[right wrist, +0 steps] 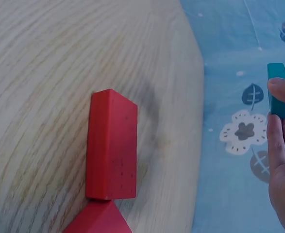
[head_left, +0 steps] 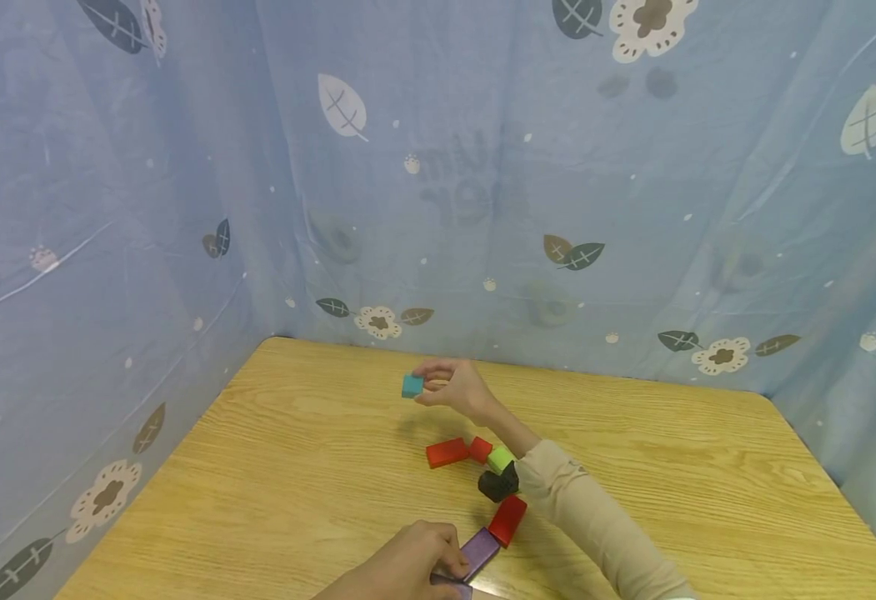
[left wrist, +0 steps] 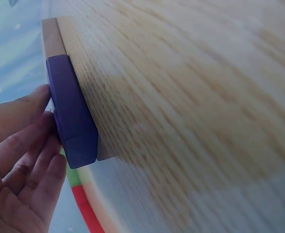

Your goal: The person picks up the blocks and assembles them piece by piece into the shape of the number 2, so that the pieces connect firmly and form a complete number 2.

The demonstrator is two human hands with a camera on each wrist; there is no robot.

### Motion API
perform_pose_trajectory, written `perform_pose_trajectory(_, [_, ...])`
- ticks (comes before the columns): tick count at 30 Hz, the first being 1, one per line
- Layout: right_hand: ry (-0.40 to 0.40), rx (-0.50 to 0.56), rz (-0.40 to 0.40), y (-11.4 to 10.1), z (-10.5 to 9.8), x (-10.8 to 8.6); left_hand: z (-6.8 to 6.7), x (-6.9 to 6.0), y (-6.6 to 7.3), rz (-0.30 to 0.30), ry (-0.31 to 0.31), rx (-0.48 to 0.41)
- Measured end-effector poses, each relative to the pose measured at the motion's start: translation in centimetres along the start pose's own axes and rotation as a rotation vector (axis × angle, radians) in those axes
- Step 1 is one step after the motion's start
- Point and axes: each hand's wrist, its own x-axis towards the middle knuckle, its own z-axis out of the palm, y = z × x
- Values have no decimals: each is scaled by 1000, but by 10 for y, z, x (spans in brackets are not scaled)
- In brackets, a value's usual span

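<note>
My right hand (head_left: 462,392) holds a small teal block (head_left: 412,386) in the air between thumb and fingers, above the far part of the table. The block's narrow side (right wrist: 276,73) shows in the right wrist view. Low in the head view, my left hand (head_left: 411,562) pinches a purple block (left wrist: 72,107) that lies at the near end of a row of blocks. Another purple block (head_left: 480,552) adjoins it, followed by a red block (head_left: 508,521). Farther along come a black lumpy piece (head_left: 498,483), a lime-green block (head_left: 501,459), a small red block (head_left: 481,449) and a long red block (head_left: 447,452).
The blocks form a curved row on a wooden table (head_left: 295,467). A blue curtain (head_left: 483,208) with leaf and flower prints hangs behind the table and along its sides. My right forearm (head_left: 595,517) reaches over the table beside the row.
</note>
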Motion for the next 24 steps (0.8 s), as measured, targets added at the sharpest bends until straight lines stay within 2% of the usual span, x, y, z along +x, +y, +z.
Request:
perform_pose_trajectory(13, [-124, -36, -83, 0, 9, -9, 0, -1, 0, -10, -10, -14])
perform_pose_trajectory(24, [-182, -145, -83, 7, 15, -18, 2, -2, 0, 18, 18, -15])
